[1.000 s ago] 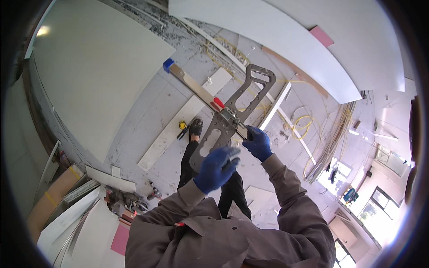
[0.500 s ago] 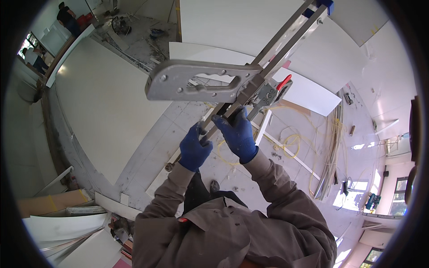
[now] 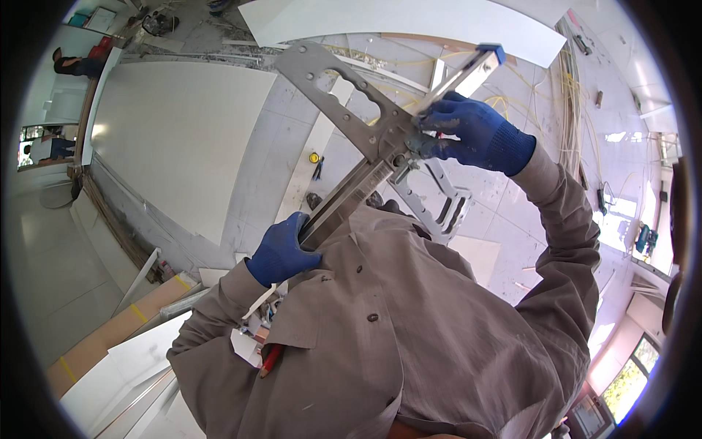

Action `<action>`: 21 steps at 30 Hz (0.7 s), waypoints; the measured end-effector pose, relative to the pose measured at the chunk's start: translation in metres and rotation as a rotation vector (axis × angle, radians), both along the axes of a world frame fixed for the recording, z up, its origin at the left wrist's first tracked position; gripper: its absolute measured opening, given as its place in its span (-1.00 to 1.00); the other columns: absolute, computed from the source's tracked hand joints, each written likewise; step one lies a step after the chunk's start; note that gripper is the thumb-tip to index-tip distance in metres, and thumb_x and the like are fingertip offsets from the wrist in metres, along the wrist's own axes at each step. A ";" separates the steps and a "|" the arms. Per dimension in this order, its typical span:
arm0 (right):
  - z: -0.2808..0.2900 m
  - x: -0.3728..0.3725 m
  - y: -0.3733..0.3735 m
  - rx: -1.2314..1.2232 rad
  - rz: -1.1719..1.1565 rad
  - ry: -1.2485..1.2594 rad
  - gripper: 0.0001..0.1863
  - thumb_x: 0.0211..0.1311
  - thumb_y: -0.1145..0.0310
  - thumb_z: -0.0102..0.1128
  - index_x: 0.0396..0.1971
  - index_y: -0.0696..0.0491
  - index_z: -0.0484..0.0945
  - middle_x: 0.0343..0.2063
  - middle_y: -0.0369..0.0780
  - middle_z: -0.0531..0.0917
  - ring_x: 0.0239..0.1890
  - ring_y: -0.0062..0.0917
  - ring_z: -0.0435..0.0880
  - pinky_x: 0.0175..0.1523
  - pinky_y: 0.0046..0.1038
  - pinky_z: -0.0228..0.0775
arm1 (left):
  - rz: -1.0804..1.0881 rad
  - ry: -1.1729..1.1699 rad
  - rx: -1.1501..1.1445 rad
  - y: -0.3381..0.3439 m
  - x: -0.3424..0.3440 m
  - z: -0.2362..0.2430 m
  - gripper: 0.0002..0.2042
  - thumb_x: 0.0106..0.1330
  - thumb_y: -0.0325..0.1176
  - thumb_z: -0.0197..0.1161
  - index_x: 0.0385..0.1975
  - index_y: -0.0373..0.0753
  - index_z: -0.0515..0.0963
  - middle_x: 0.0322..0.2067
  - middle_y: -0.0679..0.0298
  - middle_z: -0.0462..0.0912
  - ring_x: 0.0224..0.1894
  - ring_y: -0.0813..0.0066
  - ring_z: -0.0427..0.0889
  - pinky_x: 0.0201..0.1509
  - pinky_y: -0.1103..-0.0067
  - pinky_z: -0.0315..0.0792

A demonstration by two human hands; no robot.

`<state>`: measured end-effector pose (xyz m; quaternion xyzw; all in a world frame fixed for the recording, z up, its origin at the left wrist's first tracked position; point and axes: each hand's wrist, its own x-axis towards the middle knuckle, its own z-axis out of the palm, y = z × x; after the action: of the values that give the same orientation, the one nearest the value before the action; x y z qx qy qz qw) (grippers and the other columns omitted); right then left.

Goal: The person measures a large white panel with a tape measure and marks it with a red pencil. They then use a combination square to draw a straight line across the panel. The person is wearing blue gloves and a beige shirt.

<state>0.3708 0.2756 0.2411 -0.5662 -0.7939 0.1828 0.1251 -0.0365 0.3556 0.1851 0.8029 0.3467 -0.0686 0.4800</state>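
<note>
Across the front of my chest I hold a long metal bar clamp [image 3: 358, 192], slanted from lower left to upper right. It has a flat grey handle with a scalloped grip slot, a second such handle underneath and a blue cap at its upper end. My left hand [image 3: 284, 250], in a blue glove, is closed around the lower end of its rail, close to my shirt. My right hand [image 3: 472, 133], also gloved, grips the clamp at the sliding block beside the grey handle. Its fingertips are partly blurred against the metal.
A large pale panel [image 3: 175, 139] lies to the left, and a white board [image 3: 402, 25] at the far side. Thin strips [image 3: 570, 110] and yellow cord [image 3: 512, 110] lie on the floor at right. A yellow tape measure [image 3: 314, 157] rests near my feet. Two people are at far left.
The clamp has come down and nearer to my chest. My right hand has moved up and right along it to the sliding block, while my left hand has moved down and left.
</note>
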 end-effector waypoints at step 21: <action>-0.140 0.003 -0.185 -0.667 -1.010 1.062 -0.40 0.09 0.44 0.49 0.12 0.35 0.50 0.04 -0.06 0.64 0.08 -0.41 0.63 0.15 -0.39 0.51 | -0.384 0.143 -0.115 0.048 0.001 -0.025 -0.56 0.02 -0.22 0.37 -0.18 -0.38 0.44 -0.33 -0.17 0.62 -0.25 -0.13 0.64 -0.17 0.25 0.51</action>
<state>0.3734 0.0908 0.1010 -0.7017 -0.1802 0.5766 0.3777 -0.0360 0.4036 0.1602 0.8186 0.2162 -0.2353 0.4773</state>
